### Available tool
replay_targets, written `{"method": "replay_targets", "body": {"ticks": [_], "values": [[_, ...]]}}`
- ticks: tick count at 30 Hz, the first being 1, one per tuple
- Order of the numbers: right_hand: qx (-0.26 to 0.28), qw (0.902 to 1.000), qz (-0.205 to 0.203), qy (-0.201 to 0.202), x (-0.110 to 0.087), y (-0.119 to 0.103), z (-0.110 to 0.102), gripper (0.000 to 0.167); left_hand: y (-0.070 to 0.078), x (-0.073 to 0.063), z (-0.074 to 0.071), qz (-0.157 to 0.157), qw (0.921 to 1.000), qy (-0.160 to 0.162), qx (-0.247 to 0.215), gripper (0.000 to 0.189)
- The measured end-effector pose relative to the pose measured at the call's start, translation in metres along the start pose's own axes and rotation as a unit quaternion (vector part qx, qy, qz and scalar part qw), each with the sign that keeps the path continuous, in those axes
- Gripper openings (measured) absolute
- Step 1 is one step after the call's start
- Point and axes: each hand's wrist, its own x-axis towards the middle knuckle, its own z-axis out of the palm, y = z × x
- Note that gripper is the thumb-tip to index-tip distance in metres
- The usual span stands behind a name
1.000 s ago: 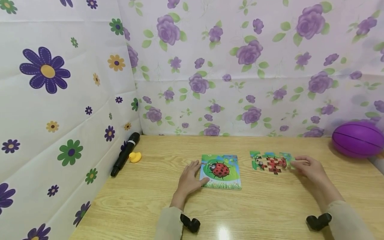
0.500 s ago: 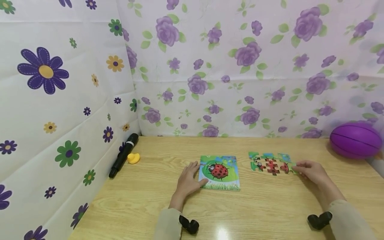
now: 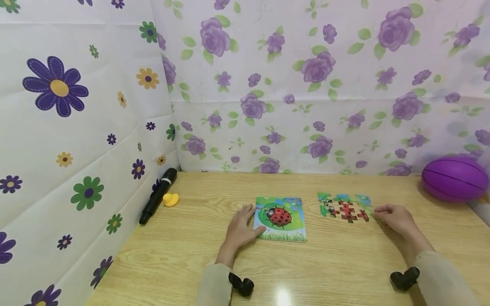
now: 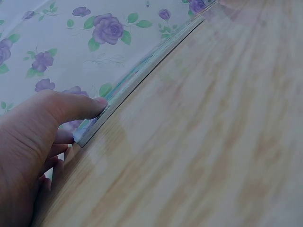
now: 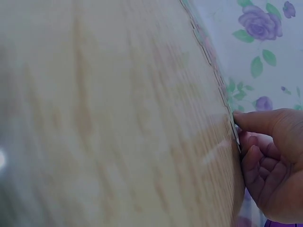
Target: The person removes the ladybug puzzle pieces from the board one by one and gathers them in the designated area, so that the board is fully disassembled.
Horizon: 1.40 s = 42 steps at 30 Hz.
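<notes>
While the board (image 3: 280,219) is touched by the spread left hand (image 3: 239,229), the puzzle pieces (image 3: 346,208), centre-right, are pinched at right end by the nearer right hand (image 3: 396,220)!

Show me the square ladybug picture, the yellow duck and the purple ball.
Square ladybug picture (image 3: 280,218): head view, on the ladybug's red back, mid-picture.
Yellow duck (image 3: 171,200): head view, on the middle of its body.
Purple ball (image 3: 454,178): head view, on the middle of its visible side.

Purple rose-printed sheeting (image 3: 283,59) backs the wood-grain tabletop (image 3: 325,267), where a bright glare (image 3: 283,297) shows; creased daisy-printed sheeting (image 3: 42,131) lines the left, cloth or plastic being unclear.
</notes>
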Motion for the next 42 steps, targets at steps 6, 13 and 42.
{"method": "replay_targets", "body": {"ticks": [6, 13, 42], "values": [[-0.005, 1.0, 0.004, -0.001, -0.001, -0.001, 0.001, 0.053, 0.001, 0.0, -0.002, -0.001, 1.0, -0.003, 0.003, 0.075], [0.005, 0.9998, 0.017, -0.003, -0.002, -0.001, 0.0, 0.058, 0.001, -0.001, -0.002, -0.001, 1.0, -0.004, 0.003, 0.075], [0.097, 0.989, -0.112, -0.007, -0.017, -0.101, 0.078, 0.041, 0.002, -0.002, -0.001, 0.008, 1.0, 0.0, -0.001, 0.076]]}}
